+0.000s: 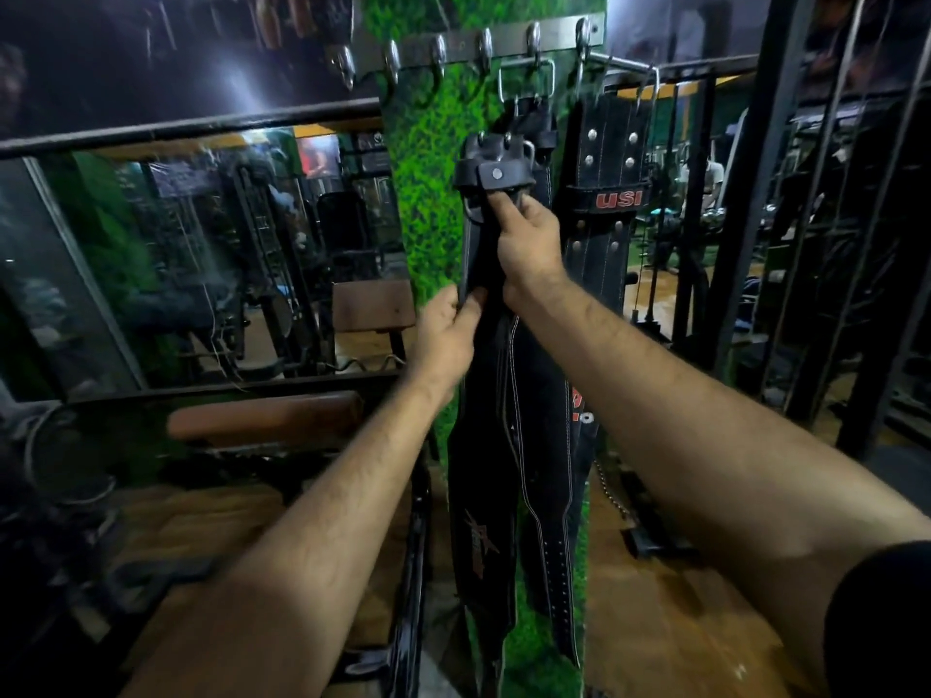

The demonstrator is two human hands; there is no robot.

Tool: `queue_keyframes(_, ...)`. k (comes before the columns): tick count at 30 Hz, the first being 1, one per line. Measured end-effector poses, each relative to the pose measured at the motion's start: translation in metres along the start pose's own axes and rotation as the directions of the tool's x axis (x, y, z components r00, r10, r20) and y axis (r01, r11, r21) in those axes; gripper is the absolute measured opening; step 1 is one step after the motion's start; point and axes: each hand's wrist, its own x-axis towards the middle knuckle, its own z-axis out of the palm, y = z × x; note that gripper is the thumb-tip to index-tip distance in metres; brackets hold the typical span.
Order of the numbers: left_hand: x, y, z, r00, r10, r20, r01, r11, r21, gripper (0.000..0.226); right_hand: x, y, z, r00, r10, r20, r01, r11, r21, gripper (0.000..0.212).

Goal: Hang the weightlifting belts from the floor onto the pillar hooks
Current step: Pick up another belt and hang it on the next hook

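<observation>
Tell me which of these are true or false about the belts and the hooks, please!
1. Both hands hold a black belt. True: the right hand grips near its buckle, the left hand lower down.
2. The pillar is red. False: it is green.
3. A hanging belt reads USI. True.
4. Every hook on the hook rail carries a belt. False: the left hooks are bare.
</observation>
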Motion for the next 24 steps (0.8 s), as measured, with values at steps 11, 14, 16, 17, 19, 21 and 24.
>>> queue_keyframes(11,-0.048,-0.090,0.000,0.959,-0.247,0.136,0.225,0.961,0.159,0.029,0.014,-0.008,-0.002,0.991,0.026,-0.135,-0.016,0.997,0.075,0.020)
queue_keyframes(14,-0.038,-0.083,-0.004,0.930,-0.335,0.149,0.303,0.932,0.200,0.027,0.011,-0.008,-0.004,0.997,0.033,-0.073,-0.026,0.995,0.092,0.021)
queue_keyframes(16,-0.022,-0.062,-0.008,0.946,-0.305,0.109,0.288,0.946,0.148,0.034,0.011,-0.013,-0.003,1.000,0.029,0.005,-0.030,0.995,0.098,0.020)
queue_keyframes(17,-0.011,-0.047,-0.009,0.957,-0.275,0.094,0.269,0.961,0.064,0.037,0.010,-0.014,-0.001,0.999,0.026,0.043,-0.030,0.995,0.097,0.019)
queue_keyframes(19,0.009,-0.014,-0.005,0.976,-0.212,0.057,0.218,0.969,-0.120,0.039,0.004,-0.012,0.003,0.995,-0.008,0.094,0.003,0.999,0.054,0.017)
queue_keyframes(21,0.027,0.010,0.001,0.985,-0.173,0.028,0.174,0.954,-0.245,0.045,-0.001,-0.009,0.004,0.990,-0.056,0.133,0.057,0.998,-0.010,0.015)
queue_keyframes(24,0.031,0.023,0.010,0.995,-0.097,-0.014,0.089,0.953,-0.289,0.023,-0.005,-0.011,0.002,0.980,-0.122,0.156,0.137,0.987,-0.085,0.018)
